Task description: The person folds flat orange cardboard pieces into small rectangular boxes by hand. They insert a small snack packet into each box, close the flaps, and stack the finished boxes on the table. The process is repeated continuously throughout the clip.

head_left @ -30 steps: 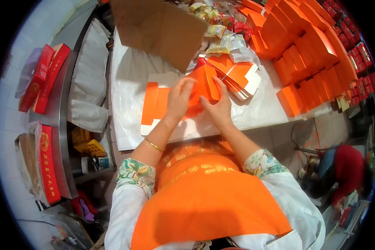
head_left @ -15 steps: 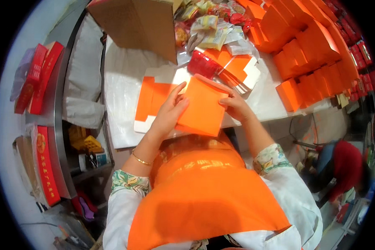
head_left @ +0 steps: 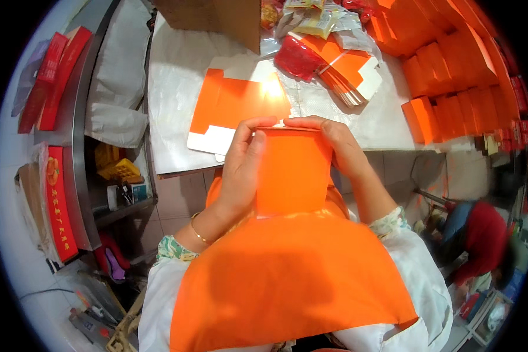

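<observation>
An orange cardboard box (head_left: 292, 173) stands between my two hands, close against my orange apron (head_left: 293, 276). My left hand (head_left: 243, 164) is closed along its left side, with the fingers bent over the far top edge. On the opposite side my right hand (head_left: 337, 144) grips the far right corner, its fingertips meeting the left ones along that edge. Part of the box's far end is hidden behind my fingers. Just beyond my hands, a flat orange box blank (head_left: 232, 102) with white flaps lies on the white-covered table (head_left: 179, 64).
A strapped bundle of orange blanks (head_left: 349, 73) and a red packet (head_left: 299, 57) lie further back. Rows of orange boxes (head_left: 452, 64) stand at the far right. A brown carton (head_left: 214, 20) stands far left, beside scattered packets (head_left: 320, 20). Another person (head_left: 481, 234) bends low at right.
The box has come nearer my body and tilted so its other face shows. Both hands have shifted to its far edge, fingers now folded over it. The view has moved slightly.
</observation>
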{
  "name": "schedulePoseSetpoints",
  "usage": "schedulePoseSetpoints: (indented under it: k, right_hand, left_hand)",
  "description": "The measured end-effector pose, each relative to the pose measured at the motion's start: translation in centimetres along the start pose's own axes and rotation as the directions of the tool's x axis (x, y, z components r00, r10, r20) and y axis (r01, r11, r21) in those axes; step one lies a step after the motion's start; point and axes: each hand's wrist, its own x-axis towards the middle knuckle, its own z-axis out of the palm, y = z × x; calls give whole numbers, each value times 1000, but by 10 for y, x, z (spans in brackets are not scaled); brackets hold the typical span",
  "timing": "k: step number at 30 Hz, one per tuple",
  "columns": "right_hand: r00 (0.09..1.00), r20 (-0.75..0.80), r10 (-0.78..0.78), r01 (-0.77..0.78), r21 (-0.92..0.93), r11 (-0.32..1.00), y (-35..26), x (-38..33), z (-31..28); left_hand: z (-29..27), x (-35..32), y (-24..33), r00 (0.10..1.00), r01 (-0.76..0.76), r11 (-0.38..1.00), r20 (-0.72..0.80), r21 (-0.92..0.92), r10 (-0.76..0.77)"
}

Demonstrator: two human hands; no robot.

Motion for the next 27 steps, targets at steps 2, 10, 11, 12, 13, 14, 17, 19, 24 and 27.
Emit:
schedulePoseSetpoints:
  k: [2, 10, 11, 12, 13, 14, 17, 19, 24, 27]
  right_hand:
    - [986, 34, -161, 164, -280, 946, -23, -5, 4]
    - [916, 69, -395, 377, -488, 788, -46, -24, 16]
    - [913, 63, -402, 379, -493, 783, -46, -25, 18]
    - [910, 63, -409, 384, -499, 777, -45, -25, 19]
    - [907, 63, -416, 389, -505, 771, -45, -25, 19]
    - [903, 66, -424, 395, -510, 764, -45, -26, 19]
    - [920, 49, -390, 363, -484, 796, -47, -27, 20]
    - [941, 35, -336, 312, -473, 824, -53, -28, 23]
    - [973, -107, -205, 158, -339, 927, -54, -31, 30]
    - [963, -119, -243, 194, -326, 925, -52, -30, 30]
  left_hand:
    - [7, -1, 12, 999, -48, 999, 0, -21, 48]
    - [5, -8, 39, 966, -241, 919, 170, 311, 195]
    - [5, -8, 43, 961, -257, 908, 191, 331, 202]
    - [5, -8, 45, 955, -273, 896, 212, 351, 208]
    - [4, -8, 47, 949, -290, 883, 233, 370, 213]
    - [3, -7, 49, 948, -283, 883, 247, 374, 199]
    - [3, -8, 55, 951, -263, 887, 258, 380, 171]
    - [8, -10, 60, 960, -246, 893, 223, 377, 170]
    - [8, -8, 68, 983, -141, 875, 168, 463, 69]
    - [6, -4, 65, 980, -158, 881, 179, 447, 85]
